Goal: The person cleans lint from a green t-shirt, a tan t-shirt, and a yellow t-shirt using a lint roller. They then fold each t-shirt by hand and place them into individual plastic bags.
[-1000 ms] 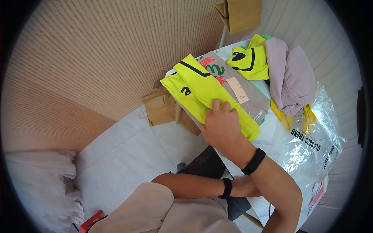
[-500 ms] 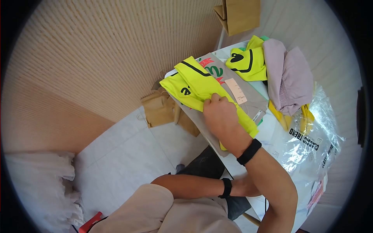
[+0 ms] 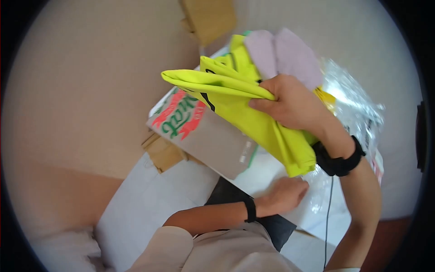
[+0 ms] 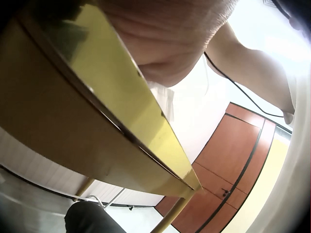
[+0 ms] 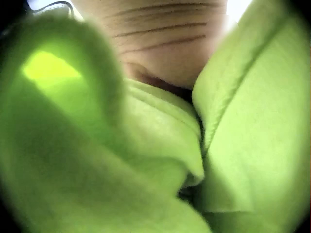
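My right hand [image 3: 294,102] grips a folded neon yellow garment [image 3: 235,97] with black markings, thumb on the near side, holding it up over the table. In the right wrist view, folds of its fabric [image 5: 155,126] fill most of the picture below the palm. Underneath lies a folded grey garment [image 3: 215,140] with green lettering and a pink ribbon print. My left hand [image 3: 282,197] rests at the near table edge with loosely curled fingers and nothing in it; the left wrist view shows its palm [image 4: 160,39] above the table's edge [image 4: 126,107].
Behind the held garment lie a lilac garment [image 3: 297,54] and another neon yellow piece [image 3: 247,61]. Clear plastic packaging [image 3: 351,93] spreads over the right side of the table [image 3: 260,174]. Brown paper bags stand at the back [image 3: 210,20] and beside the table [image 3: 163,154].
My right hand has lifted the neon yellow garment off the grey one and carried it right. The grey garment's print is uncovered. My left hand shows more fully, and the head view has shifted.
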A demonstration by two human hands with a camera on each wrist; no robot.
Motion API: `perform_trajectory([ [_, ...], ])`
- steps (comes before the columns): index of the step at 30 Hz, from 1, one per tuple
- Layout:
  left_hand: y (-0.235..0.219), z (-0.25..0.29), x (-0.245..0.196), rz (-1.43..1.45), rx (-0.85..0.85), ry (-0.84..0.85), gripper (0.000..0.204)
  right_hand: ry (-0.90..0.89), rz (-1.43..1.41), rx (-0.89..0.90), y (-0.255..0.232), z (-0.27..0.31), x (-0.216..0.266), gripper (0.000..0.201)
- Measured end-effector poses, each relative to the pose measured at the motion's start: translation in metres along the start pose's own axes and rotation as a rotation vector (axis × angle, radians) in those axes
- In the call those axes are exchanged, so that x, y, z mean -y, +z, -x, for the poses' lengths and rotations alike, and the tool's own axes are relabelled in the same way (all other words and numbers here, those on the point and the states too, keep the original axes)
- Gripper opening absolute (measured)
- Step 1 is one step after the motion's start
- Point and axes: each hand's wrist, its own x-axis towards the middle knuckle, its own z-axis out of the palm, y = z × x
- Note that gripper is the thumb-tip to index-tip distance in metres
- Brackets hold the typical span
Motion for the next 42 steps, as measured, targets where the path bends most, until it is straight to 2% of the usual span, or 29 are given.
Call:
perform_trajectory([
  [1,0.0,-0.001,-0.004,0.051,-0.065,-0.013,0.009,0.032,0.012,-0.021,-0.012,0.019,-0.006,0.03],
  [2,0.004,-0.007,-0.002,0.035,-0.054,-0.11,0.012,0.073,0.027,-0.043,-0.031,0.042,-0.006,0.029],
  [3,0.001,-0.012,0.002,0.043,-0.055,-0.015,0.016,0.119,0.045,-0.063,-0.048,0.068,-0.006,0.028],
  [4,-0.007,-0.02,-0.004,0.066,-0.021,-0.067,0.019,0.169,0.057,-0.113,-0.061,0.094,-0.008,0.027],
  [5,-0.001,-0.025,0.0,0.106,-0.112,0.002,0.022,0.216,0.072,-0.16,-0.072,0.12,-0.01,0.025],
  [6,0.0,-0.031,0.001,0.194,-0.101,-0.042,0.023,0.255,0.089,-0.205,-0.082,0.144,-0.01,0.024],
  [7,0.001,-0.039,0.004,0.2,-0.125,-0.011,0.024,0.305,0.147,-0.226,-0.091,0.169,-0.01,0.022],
  [9,-0.007,-0.053,-0.005,0.204,-0.097,-0.016,0.023,0.373,0.257,-0.255,-0.105,0.22,-0.009,0.019],
  [11,-0.009,-0.066,-0.018,0.207,-0.061,-0.031,0.024,0.324,0.317,-0.346,-0.109,0.271,-0.006,0.017],
  [12,-0.012,-0.072,-0.026,0.197,-0.011,-0.085,0.023,0.391,0.337,-0.355,-0.11,0.299,0.003,0.017],
  [15,0.002,-0.087,-0.019,-0.04,-0.176,0.382,0.023,0.474,0.278,-0.38,-0.099,0.372,0.016,0.017],
  [17,0.021,-0.098,-0.002,0.273,-0.101,0.247,0.024,0.555,0.179,-0.317,-0.091,0.401,0.026,0.018],
  [19,0.016,-0.106,-0.021,0.467,-0.027,-0.058,0.026,0.598,0.092,-0.396,-0.065,0.421,0.026,0.016],
  [20,0.008,-0.108,-0.03,0.416,-0.027,-0.043,0.03,0.653,0.078,-0.341,-0.056,0.429,0.023,0.018],
  [23,-0.005,-0.109,-0.05,0.288,0.039,-0.115,0.03,0.773,0.012,-0.375,-0.009,0.435,0.008,0.022],
  [27,0.002,-0.097,-0.067,0.232,0.017,-0.022,0.03,0.852,0.059,-0.37,0.028,0.437,-0.016,0.024],
  [29,0.011,-0.092,-0.07,0.153,-0.012,0.134,0.027,0.882,0.06,-0.369,0.035,0.436,-0.024,0.023],
  [30,0.014,-0.09,-0.073,0.114,-0.028,0.21,0.026,0.852,0.038,-0.391,0.038,0.434,-0.025,0.022],
  [32,0.016,-0.086,-0.086,0.069,0.003,0.235,0.023,0.793,-0.002,-0.433,0.042,0.425,-0.026,0.021],
  [35,0.018,-0.079,-0.097,-0.009,0.065,0.303,0.02,0.849,-0.026,-0.454,0.052,0.413,-0.027,0.018],
  [39,0.021,-0.062,-0.111,0.032,0.111,0.349,0.022,0.823,-0.169,-0.742,0.08,0.395,-0.044,0.017],
  [42,0.029,-0.056,-0.111,0.071,0.156,0.45,0.026,0.696,-0.118,-0.669,0.095,0.374,-0.06,0.018],
])
